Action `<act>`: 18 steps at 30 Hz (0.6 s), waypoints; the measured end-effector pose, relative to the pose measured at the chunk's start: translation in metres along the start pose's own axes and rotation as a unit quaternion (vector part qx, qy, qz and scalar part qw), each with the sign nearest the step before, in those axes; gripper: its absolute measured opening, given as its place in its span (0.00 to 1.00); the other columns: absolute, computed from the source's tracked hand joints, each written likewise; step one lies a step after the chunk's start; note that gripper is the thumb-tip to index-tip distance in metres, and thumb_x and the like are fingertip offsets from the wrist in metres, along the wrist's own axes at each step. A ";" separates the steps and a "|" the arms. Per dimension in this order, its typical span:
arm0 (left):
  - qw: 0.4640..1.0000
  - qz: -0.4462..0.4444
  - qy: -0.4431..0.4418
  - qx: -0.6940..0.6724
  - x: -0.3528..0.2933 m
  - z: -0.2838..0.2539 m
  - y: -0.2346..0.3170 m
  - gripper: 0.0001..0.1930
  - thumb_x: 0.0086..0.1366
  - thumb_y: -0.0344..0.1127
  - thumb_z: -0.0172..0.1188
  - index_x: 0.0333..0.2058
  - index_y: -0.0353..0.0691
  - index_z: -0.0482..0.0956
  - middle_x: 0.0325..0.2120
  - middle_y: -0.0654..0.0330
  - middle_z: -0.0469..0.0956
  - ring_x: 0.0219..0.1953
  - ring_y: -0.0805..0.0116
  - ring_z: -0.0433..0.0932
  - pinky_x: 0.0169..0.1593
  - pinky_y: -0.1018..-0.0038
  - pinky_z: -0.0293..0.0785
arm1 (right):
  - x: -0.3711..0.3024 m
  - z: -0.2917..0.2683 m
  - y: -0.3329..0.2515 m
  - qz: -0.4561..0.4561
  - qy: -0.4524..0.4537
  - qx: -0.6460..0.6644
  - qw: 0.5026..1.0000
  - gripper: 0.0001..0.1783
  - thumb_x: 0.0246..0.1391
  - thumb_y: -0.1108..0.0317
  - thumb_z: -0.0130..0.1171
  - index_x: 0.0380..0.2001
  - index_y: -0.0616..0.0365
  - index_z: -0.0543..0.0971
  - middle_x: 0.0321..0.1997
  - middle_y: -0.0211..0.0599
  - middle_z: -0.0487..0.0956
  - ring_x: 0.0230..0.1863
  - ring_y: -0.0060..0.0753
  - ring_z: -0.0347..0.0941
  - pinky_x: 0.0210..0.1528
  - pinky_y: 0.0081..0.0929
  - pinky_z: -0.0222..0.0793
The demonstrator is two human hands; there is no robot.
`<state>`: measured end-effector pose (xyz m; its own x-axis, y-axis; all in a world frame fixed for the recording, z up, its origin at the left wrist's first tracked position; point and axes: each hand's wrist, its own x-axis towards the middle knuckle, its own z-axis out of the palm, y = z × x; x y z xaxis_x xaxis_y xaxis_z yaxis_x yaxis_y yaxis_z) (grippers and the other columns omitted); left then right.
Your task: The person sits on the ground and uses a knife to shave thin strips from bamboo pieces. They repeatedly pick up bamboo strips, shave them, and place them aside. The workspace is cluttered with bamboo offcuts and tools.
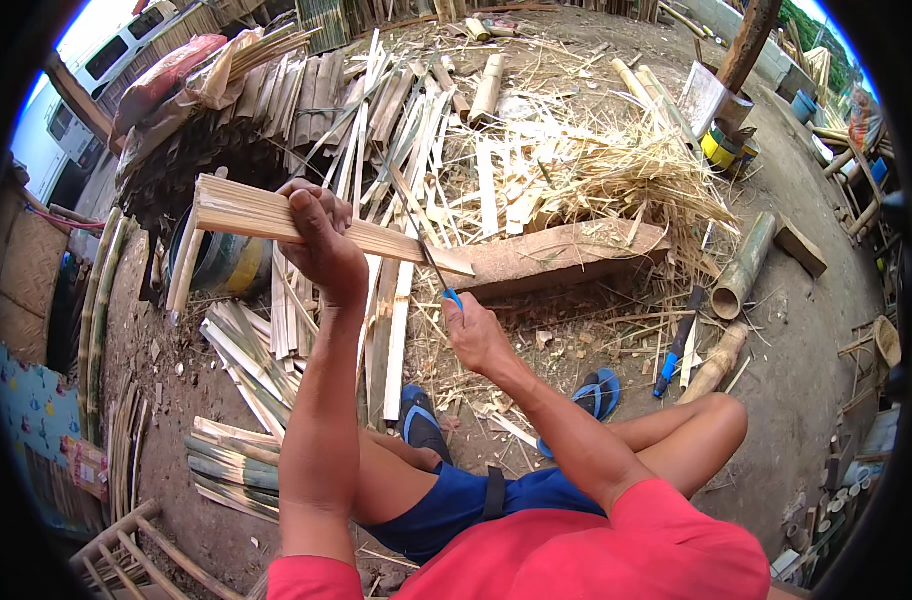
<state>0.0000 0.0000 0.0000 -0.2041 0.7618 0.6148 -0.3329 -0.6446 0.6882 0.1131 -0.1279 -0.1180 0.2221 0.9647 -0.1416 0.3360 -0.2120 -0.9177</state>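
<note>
My left hand (323,232) is closed around a pale split bamboo piece (246,212) with fine lines running along its length. It is held slanting across in front of me, and its right end meets the left end of a thick wooden block (566,255) in the picture. In my right hand (476,335) is a knife (431,262) with a blue handle and a long, narrow dark blade. The blade crosses the bamboo piece near its right end; whether it cuts into it I cannot tell.
Thin bamboo shavings (596,165) heap up behind the block. Split slats (241,460) lie to my left, near a dark bucket (241,265). On the right are a bamboo tube (744,265) and a blue-and-black tool (679,345). My sandalled feet (426,420) are close below the block.
</note>
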 end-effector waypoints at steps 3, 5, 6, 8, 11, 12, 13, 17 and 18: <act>1.000 0.000 -0.019 -0.007 -0.005 -0.001 0.000 0.19 0.75 0.51 0.48 0.30 0.43 0.63 0.18 0.69 0.55 0.19 0.78 0.54 0.26 0.77 0.55 | -0.002 0.014 0.040 -0.090 0.035 -0.008 0.995 0.25 0.69 0.45 0.45 0.36 0.60 0.69 0.24 0.59 0.76 0.31 0.67 0.75 0.32 0.54 0.66; 0.999 -0.010 -0.022 -0.030 -0.017 -0.001 -0.002 0.18 0.75 0.49 0.48 0.30 0.44 0.63 0.18 0.69 0.55 0.20 0.78 0.54 0.26 0.77 0.55 | 0.004 0.029 0.084 -0.176 0.088 -0.045 0.979 0.25 0.69 0.45 0.44 0.37 0.61 0.69 0.25 0.59 0.76 0.32 0.69 0.74 0.32 0.54 0.66; 0.999 -0.004 -0.032 -0.014 -0.016 -0.003 -0.002 0.17 0.75 0.49 0.49 0.31 0.43 0.64 0.18 0.69 0.56 0.20 0.78 0.55 0.27 0.77 0.57 | 0.020 0.026 0.109 0.027 0.047 -0.075 0.996 0.26 0.69 0.45 0.41 0.42 0.60 0.71 0.32 0.62 0.79 0.39 0.70 0.76 0.39 0.57 0.69; 1.000 -0.003 -0.009 0.005 -0.013 -0.005 0.004 0.17 0.75 0.50 0.48 0.32 0.43 0.64 0.18 0.69 0.55 0.20 0.79 0.55 0.27 0.77 0.57 | 0.029 0.020 0.150 0.245 0.062 -0.151 0.956 0.31 0.67 0.41 0.40 0.40 0.62 0.74 0.40 0.63 0.80 0.47 0.69 0.75 0.47 0.57 0.69; 0.999 -0.041 0.015 0.012 -0.002 -0.017 0.007 0.21 0.75 0.54 0.47 0.42 0.38 0.70 0.22 0.65 0.67 0.25 0.75 0.68 0.36 0.75 0.69 | 0.038 0.014 0.162 0.266 0.017 -0.095 0.959 0.32 0.66 0.39 0.41 0.38 0.62 0.74 0.39 0.64 0.80 0.46 0.68 0.75 0.46 0.56 0.68; 0.998 -0.055 0.020 0.028 0.001 -0.020 0.006 0.23 0.74 0.55 0.48 0.45 0.36 0.71 0.24 0.63 0.72 0.27 0.74 0.72 0.38 0.73 0.71 | 0.028 0.014 0.155 0.183 0.027 -0.086 0.979 0.31 0.66 0.40 0.42 0.38 0.62 0.74 0.37 0.64 0.79 0.45 0.68 0.76 0.45 0.56 0.68; 0.998 -0.055 0.014 0.027 0.005 -0.021 0.005 0.25 0.74 0.56 0.49 0.48 0.35 0.72 0.27 0.61 0.77 0.29 0.73 0.76 0.40 0.72 0.73 | 0.018 0.012 0.139 0.126 0.037 -0.085 0.988 0.30 0.66 0.40 0.43 0.38 0.62 0.73 0.36 0.64 0.79 0.43 0.68 0.76 0.43 0.56 0.68; 0.990 -0.122 0.041 -0.055 0.005 -0.021 -0.003 0.30 0.71 0.61 0.49 0.48 0.34 0.74 0.30 0.58 0.80 0.33 0.68 0.79 0.46 0.69 0.75 | -0.022 -0.003 0.063 -0.023 0.011 -0.018 1.000 0.25 0.67 0.45 0.48 0.38 0.60 0.71 0.27 0.61 0.77 0.35 0.69 0.76 0.34 0.54 0.68; 0.988 -0.125 0.066 -0.066 0.005 -0.019 -0.004 0.30 0.69 0.63 0.51 0.41 0.35 0.76 0.27 0.59 0.78 0.32 0.68 0.79 0.43 0.70 0.76 | -0.026 -0.005 0.050 -0.062 0.009 -0.030 0.998 0.24 0.67 0.45 0.48 0.38 0.59 0.71 0.27 0.61 0.77 0.33 0.69 0.75 0.33 0.53 0.68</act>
<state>-0.0172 0.0079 -0.0065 -0.2163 0.9037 0.3694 -0.5028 -0.4275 0.7513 0.1284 -0.1645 -0.1583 0.1909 0.9814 -0.0217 0.4162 -0.1009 -0.9037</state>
